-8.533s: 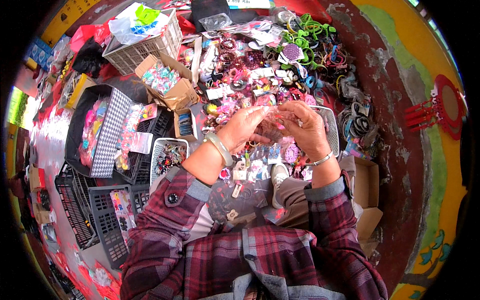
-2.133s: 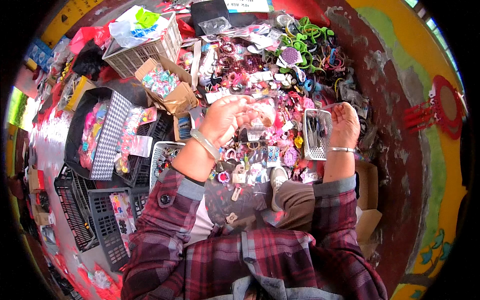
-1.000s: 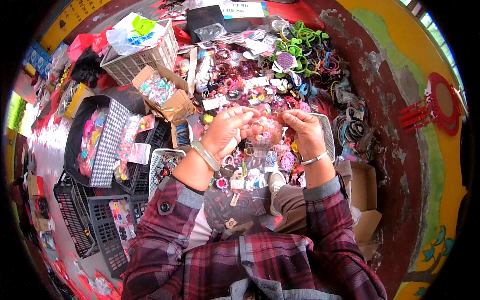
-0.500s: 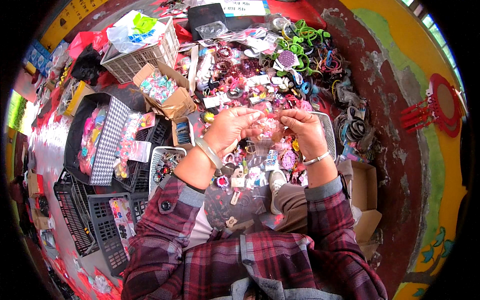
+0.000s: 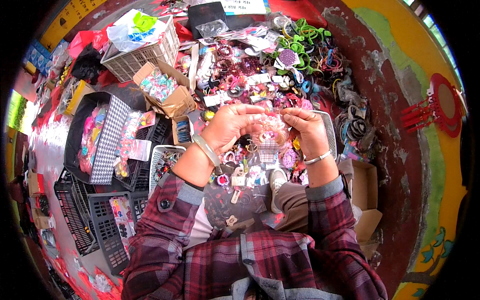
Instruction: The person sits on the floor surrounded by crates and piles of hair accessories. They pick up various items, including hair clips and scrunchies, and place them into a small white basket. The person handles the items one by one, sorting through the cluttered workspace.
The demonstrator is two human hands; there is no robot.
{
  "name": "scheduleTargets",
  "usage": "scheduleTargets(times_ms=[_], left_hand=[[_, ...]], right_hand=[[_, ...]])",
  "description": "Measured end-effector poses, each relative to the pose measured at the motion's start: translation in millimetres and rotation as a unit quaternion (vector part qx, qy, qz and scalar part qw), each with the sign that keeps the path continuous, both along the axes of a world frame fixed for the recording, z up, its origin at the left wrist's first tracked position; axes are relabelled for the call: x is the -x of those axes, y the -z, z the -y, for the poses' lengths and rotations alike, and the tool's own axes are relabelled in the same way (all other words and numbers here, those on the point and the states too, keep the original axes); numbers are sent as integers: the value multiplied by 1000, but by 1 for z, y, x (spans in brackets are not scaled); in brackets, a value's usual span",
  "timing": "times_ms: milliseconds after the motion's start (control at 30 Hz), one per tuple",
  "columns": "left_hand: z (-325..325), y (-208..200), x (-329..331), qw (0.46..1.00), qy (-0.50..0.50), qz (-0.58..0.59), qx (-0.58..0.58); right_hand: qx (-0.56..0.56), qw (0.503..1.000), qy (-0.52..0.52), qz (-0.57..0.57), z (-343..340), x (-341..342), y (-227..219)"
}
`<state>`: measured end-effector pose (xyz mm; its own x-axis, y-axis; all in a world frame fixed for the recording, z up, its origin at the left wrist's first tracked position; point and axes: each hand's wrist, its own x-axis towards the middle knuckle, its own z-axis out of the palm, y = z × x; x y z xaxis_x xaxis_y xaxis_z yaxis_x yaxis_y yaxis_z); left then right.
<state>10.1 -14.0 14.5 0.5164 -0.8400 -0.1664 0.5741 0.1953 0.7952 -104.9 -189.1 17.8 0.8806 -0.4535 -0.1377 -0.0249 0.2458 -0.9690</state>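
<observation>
Over the heap of small goods, my left hand (image 5: 227, 127) and my right hand (image 5: 305, 131) are raised side by side with a narrow gap between their fingertips. A pink frilly hair accessory (image 5: 270, 129) hangs between them, with a pale checked piece (image 5: 268, 151) below it. Thumb and forefinger of each hand are pinched at its upper edge. Whether a clear wrapper surrounds it is too fine to tell. Beneath my hands lie several hair ties and clips, among them a purple scrunchie (image 5: 288, 158).
Green headbands (image 5: 305, 37) and a purple round piece (image 5: 287, 58) lie at the far right of the heap. On the left stand an open carton (image 5: 172, 100), a plastic crate (image 5: 150, 57), a houndstooth box (image 5: 109, 142) and black baskets (image 5: 107, 235). An empty carton (image 5: 365, 187) is by my right arm.
The pink hair accessory and its checked piece now hang more plainly in view between my hands. My left hand's fingers have shifted slightly upward; my right hand has barely moved.
</observation>
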Motion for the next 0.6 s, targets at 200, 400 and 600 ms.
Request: scheduleTargets(times_ms=[200,400,600], left_hand=[[0,0,0,1000,3,3,-26],[-1,-3,0,1000,-4,7,-30],[-7,-5,-4,1000,-3,-5,-1]], right_hand=[[-9,1000,20,-10,-7,-2,-8],[-58,998,2,17,-1,1,0],[-87,996,-17,30,-3,0,-2]])
